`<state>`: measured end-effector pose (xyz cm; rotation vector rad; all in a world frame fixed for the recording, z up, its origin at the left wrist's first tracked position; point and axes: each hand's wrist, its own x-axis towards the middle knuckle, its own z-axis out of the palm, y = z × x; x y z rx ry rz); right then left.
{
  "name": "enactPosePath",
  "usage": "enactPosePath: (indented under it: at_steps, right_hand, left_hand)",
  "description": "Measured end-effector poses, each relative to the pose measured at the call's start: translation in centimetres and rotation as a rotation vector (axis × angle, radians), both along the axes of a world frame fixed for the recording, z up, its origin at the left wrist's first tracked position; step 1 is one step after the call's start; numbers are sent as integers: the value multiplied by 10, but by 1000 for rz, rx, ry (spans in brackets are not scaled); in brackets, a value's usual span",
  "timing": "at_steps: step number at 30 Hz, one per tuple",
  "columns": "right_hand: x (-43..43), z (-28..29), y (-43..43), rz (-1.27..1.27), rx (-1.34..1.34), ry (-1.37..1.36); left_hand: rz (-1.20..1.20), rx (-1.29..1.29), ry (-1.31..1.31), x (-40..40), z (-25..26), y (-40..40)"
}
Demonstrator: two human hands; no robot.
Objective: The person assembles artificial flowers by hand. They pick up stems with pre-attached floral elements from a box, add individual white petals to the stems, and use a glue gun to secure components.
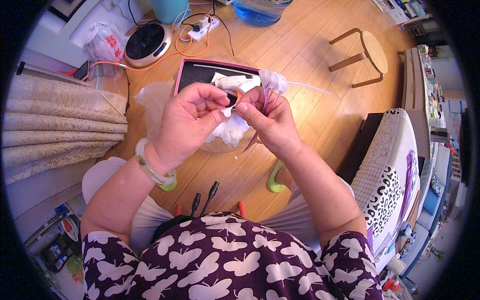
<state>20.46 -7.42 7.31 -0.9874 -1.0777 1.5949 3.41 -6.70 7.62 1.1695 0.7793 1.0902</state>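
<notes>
My left hand (191,120), with a pale bangle (148,165) at the wrist, pinches a small white petal-like piece (227,111) between thumb and fingers. My right hand (272,122) meets it from the other side, thumb and forefinger at the piece's narrow end. Shiny purple strands (267,98) run through the right hand's fingers, and a white translucent flower-like cluster (273,80) stands above them. Below the hands lies a pile of white petals (230,131). A tube (234,81) with writing lies in a pink-edged black tray (181,75), partly hidden by the hands.
The tray rests on a round stool or small table (213,146). A plastic bag (148,101) hangs at its left. Farther off are an induction cooker (147,43), a power strip (204,30) with cables and a wooden stool (373,52). A patterned covered surface (390,176) stands at right.
</notes>
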Motion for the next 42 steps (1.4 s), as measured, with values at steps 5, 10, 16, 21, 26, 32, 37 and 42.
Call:
enactPosePath:
  at_steps: [5, 10, 16, 21, 26, 32, 37, 42]
  right_hand:
    - [3, 4, 0, 48, -28, 11]
    - [1, 7, -1, 36, -58, 41]
    - [-1, -3, -1, 30, 0, -86]
    - [0, -2, -2, 68, 2, -134]
    - [1, 1, -1, 78, 40, -175]
    - [0, 2, -2, 93, 10, -156]
    - [6, 4, 1, 74, -39, -132]
    - [9, 6, 3, 85, -160, 71]
  left_hand:
    - [-89, 18, 19, 1, -1, 0]
    - [-96, 36, 81, 0, 4, 0]
    - [-161, -14, 150, -5, 6, 7]
    - [-179, -4, 262, -4, 7, 7]
    - [-151, 97, 272, -1, 2, 7]
    - [-157, 54, 300, -2, 0, 4]
    - [-148, -178, 75, 1, 13, 8]
    - [-71, -99, 87, -4, 7, 12]
